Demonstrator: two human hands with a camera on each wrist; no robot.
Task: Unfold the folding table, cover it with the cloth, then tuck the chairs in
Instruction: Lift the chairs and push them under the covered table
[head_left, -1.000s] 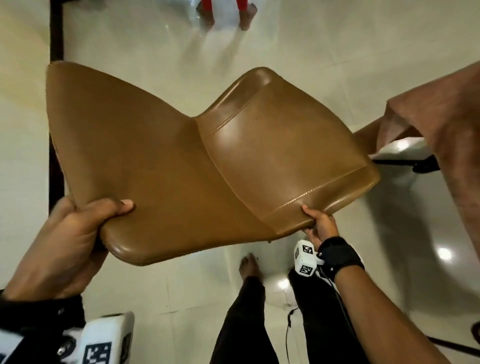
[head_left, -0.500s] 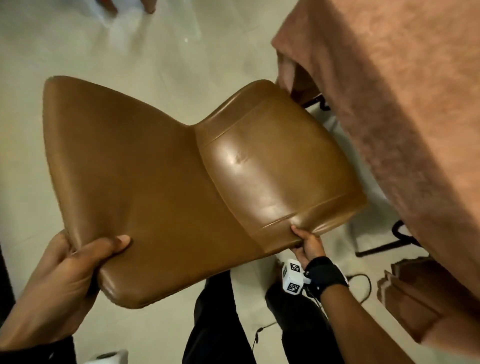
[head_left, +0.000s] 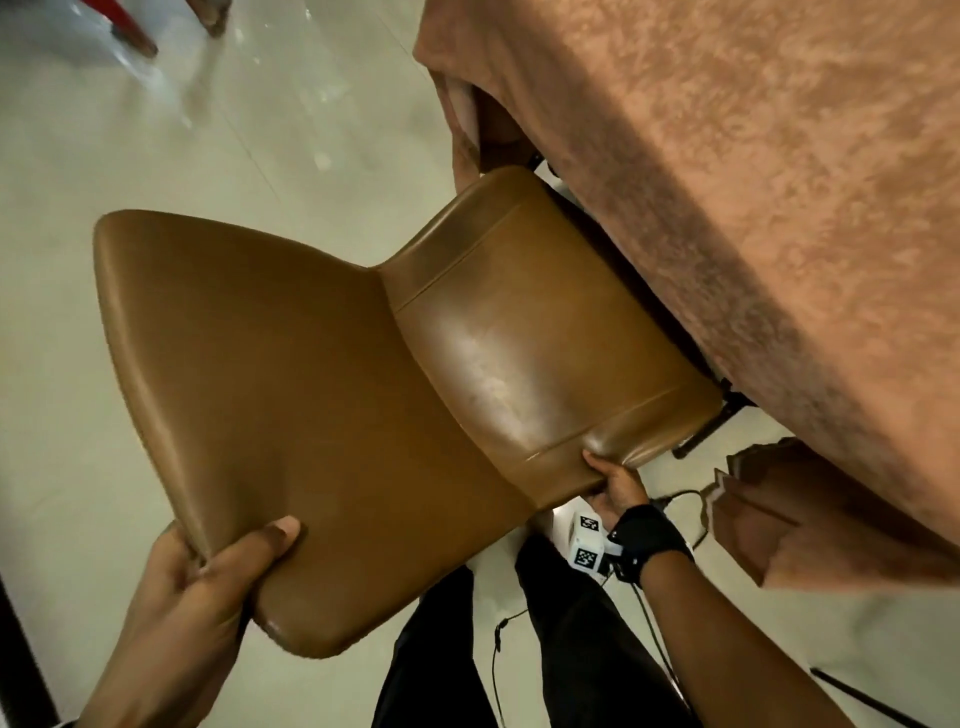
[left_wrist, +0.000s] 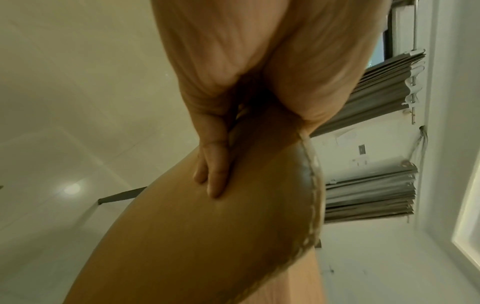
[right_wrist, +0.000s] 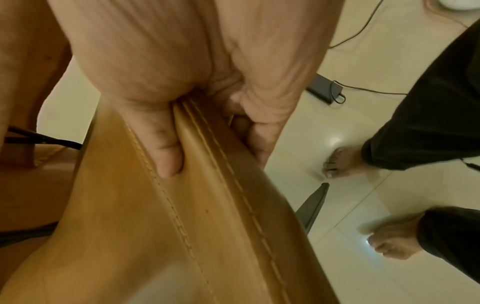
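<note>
We find no readable writing, only black-and-white marker squares on the wrist camera. Our left hand grips the chair by its backrest corner, our right hand its seat edge. The seat points toward the cloth draped over the counter, its front just beneath.

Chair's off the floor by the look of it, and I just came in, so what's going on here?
A person holds a tan leather chair with both hands: the left hand grips the top of the backrest, and the right hand grips the side edge of the seat. The seat's front edge sits right at the brown cloth covering the table, so the chair is not yet tucked in.
</note>
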